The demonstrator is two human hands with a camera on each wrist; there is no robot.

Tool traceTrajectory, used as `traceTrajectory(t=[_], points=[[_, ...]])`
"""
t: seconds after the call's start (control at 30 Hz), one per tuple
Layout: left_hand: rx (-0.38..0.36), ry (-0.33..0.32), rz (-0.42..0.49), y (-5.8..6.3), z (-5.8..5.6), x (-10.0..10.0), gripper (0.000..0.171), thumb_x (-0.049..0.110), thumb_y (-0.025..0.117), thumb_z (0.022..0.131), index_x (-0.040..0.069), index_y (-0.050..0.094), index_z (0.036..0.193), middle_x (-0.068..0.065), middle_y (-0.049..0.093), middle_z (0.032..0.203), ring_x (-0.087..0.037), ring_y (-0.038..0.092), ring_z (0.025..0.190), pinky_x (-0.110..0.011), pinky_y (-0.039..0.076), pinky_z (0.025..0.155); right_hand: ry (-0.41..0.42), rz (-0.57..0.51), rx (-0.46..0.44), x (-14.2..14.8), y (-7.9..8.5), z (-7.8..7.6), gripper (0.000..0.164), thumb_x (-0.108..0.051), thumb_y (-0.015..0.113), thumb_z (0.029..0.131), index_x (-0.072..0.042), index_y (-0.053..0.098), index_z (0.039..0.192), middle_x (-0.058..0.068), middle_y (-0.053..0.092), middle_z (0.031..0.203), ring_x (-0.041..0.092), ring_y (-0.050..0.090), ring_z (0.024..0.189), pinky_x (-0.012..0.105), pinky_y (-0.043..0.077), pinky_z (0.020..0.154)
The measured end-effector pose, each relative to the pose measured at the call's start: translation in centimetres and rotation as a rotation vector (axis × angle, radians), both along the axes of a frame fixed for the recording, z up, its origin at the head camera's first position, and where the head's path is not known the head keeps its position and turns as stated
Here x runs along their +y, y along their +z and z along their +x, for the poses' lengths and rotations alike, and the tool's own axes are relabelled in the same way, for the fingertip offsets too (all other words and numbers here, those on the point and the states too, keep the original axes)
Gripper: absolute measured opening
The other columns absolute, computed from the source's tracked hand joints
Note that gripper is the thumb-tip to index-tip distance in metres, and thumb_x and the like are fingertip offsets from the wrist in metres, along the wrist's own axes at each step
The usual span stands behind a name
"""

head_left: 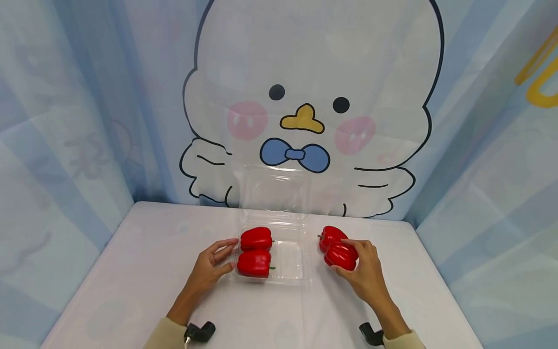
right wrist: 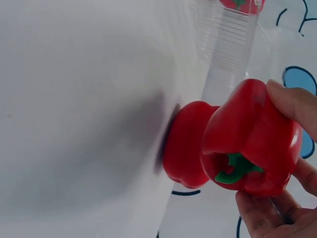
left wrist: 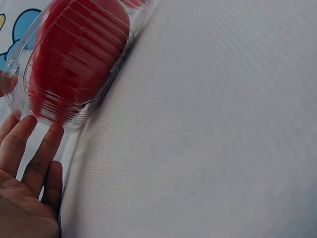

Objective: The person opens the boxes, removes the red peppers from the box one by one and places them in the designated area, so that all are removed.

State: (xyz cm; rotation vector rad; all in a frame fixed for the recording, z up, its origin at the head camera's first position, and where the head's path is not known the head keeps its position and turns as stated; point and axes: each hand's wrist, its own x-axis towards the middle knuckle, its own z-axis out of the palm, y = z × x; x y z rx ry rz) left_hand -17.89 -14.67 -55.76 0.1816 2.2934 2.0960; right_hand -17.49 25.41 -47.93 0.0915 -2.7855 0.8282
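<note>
My right hand grips a red bell pepper between thumb and fingers, its green stem showing in the right wrist view. Just behind it, another red bell pepper lies on the table, partly covered by the held one. A clear plastic clamshell box stands with its lid up. In its left half sit two red bell peppers, a rear one and a front one. My left hand touches the box's left wall with fairly straight, spread fingers.
The raised clear lid leans toward the curtain, which has a cartoon bird printed on it. A white cloth covers the table. Curtains also hang along the left and right sides.
</note>
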Motion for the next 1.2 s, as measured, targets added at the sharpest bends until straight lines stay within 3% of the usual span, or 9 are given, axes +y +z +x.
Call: traceTrajectory(t=[0.5, 1.2], points=[[0.007, -0.008, 0.009, -0.2, 0.0, -0.1, 0.060, 0.012, 0.079, 0.094, 0.013, 0.056, 0.150, -0.009, 0.057, 0.159, -0.029, 0.049, 0.153, -0.030, 0.050, 0.113, -0.023, -0.005, -0.084, 0.4, -2.3, 0.3, 0.076, -0.016, 0.096, 0.077, -0.011, 0.059, 0.143, 0.019, 0.055, 0.138, 0.041, 0.051, 0.134, 0.062, 0.057, 0.106], [0.002, 0.007, -0.003, 0.1, 0.1, 0.1, 0.060, 0.011, 0.079, 0.094, 0.012, 0.057, 0.149, -0.010, 0.057, 0.158, -0.032, 0.047, 0.154, -0.031, 0.053, 0.110, -0.022, 0.026, -0.129, 0.3, -2.8, 0.1, 0.077, -0.020, 0.098, 0.075, -0.015, 0.062, 0.143, 0.018, 0.055, 0.138, 0.038, 0.050, 0.133, 0.061, 0.059, 0.104]])
